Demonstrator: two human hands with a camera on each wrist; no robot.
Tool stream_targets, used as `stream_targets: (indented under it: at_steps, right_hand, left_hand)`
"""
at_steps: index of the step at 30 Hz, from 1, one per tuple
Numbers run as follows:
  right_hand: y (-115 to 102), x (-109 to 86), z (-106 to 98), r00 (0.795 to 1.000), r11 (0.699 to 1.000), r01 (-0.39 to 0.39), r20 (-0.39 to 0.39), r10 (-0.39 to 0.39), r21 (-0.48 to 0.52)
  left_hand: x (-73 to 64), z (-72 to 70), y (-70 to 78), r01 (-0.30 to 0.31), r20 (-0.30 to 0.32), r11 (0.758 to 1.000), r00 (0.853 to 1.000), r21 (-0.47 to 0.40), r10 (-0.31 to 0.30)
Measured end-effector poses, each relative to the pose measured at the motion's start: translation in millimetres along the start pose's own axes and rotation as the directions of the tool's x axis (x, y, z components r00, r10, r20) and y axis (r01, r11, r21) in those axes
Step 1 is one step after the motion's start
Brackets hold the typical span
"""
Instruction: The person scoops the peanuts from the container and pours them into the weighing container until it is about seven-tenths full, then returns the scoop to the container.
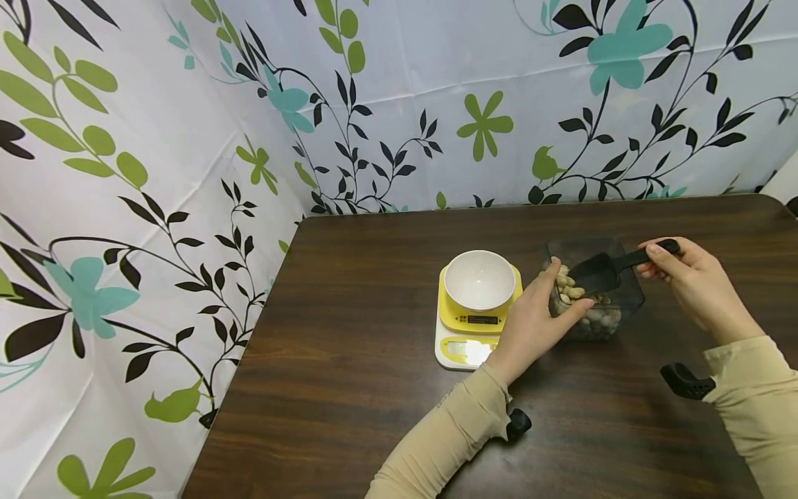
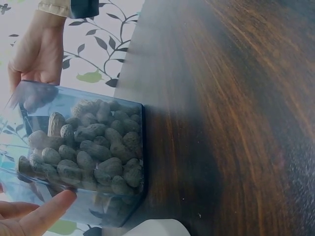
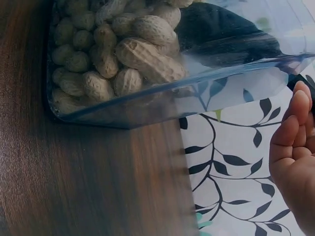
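Observation:
A clear plastic container (image 1: 632, 296) stands on the table, partly filled with unshelled peanuts (image 2: 91, 147). My left hand (image 1: 530, 322) holds it from the near left side, index finger along the left wall and thumb over the front. Between finger and thumb of my right hand (image 1: 698, 291) is the handle of a black scoop (image 1: 598, 272). The scoop's blade dips inside the container, and in the right wrist view it shows dark behind the clear wall beside the peanuts (image 3: 147, 56).
Left of the container is a yellow and white kitchen scale (image 1: 451, 319), bearing a white bowl (image 1: 480, 277). Its display is lit too small to read. The dark wooden table (image 1: 349, 346) meets a leaf-patterned curtain (image 1: 399, 104) at its back and left edges.

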State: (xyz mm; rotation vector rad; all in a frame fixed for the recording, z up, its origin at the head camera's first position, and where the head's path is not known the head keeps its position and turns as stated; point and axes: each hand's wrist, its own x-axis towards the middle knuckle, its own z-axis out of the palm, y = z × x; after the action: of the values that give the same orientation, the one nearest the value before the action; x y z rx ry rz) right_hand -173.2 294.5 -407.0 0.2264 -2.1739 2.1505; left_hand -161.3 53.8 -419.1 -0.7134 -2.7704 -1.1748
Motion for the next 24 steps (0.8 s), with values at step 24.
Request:
stream_targets:
  at_steps: [24]
  right_hand:
    - [8, 1.7, 19, 0.998, 0.942, 0.056, -0.044, -0.044, 0.331]
  left_hand:
    - [1.0, -1.3, -1.7, -0.001, 0.009, 1.0, 1.0, -0.006, 0.001]
